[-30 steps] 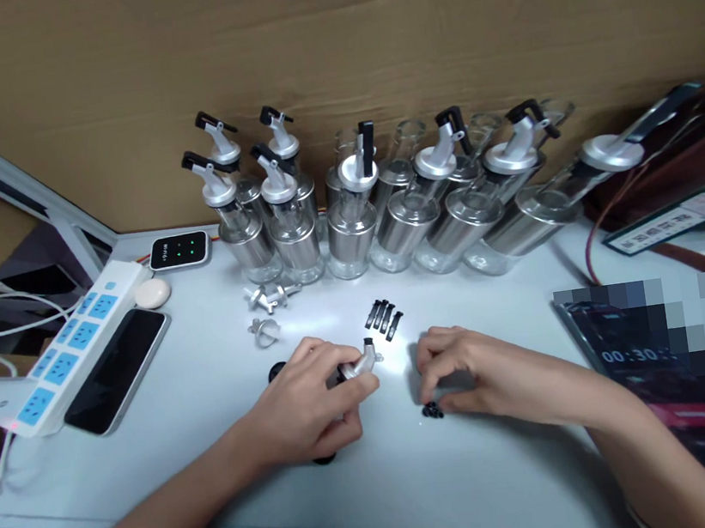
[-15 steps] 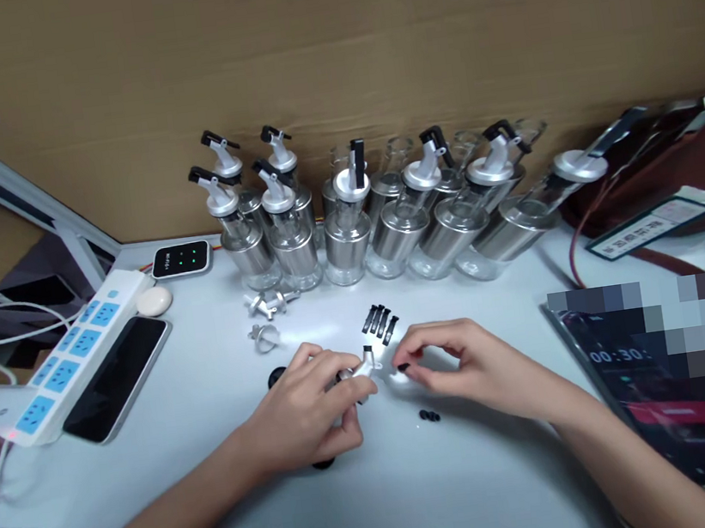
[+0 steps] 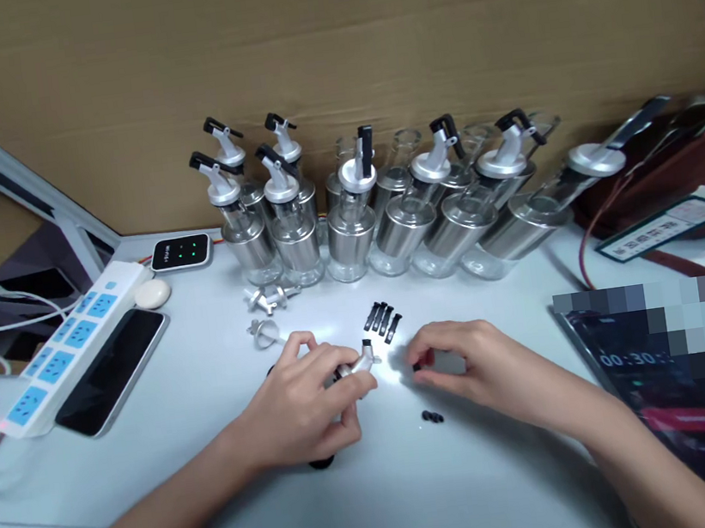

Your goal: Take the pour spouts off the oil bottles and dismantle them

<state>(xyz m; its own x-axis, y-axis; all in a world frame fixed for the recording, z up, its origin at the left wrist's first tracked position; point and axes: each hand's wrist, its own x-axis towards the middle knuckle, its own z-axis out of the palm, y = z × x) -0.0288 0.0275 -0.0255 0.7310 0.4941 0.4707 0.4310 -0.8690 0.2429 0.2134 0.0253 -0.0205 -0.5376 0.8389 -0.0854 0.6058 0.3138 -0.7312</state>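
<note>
My left hand [image 3: 318,398] is closed around a silver pour spout [image 3: 362,360] with a black tip pointing up. A little to its right, my right hand [image 3: 469,363] pinches a small black piece [image 3: 416,367], mostly hidden by the fingertips. The two hands are apart. Several black levers [image 3: 383,321] lie in a row just beyond them. Small black stoppers [image 3: 432,416] rest in a cluster below my right hand. A black round part [image 3: 322,463] shows partly under my left hand. More silver spout parts [image 3: 270,298] and a loose silver spout [image 3: 264,334] lie further back at left.
Glass bottles with steel sleeves [image 3: 348,232] stand along the cardboard wall, several topped with spouts. At left lie a power strip [image 3: 65,354], a phone [image 3: 113,373], a round cream case [image 3: 152,294] and a Wi-Fi device [image 3: 180,253]. A tablet showing a timer [image 3: 641,382] lies at right.
My right hand has drawn slightly right, away from the spout, still pinching the small black piece. My left hand keeps the spout in nearly the same place. The camera view has shifted a little.
</note>
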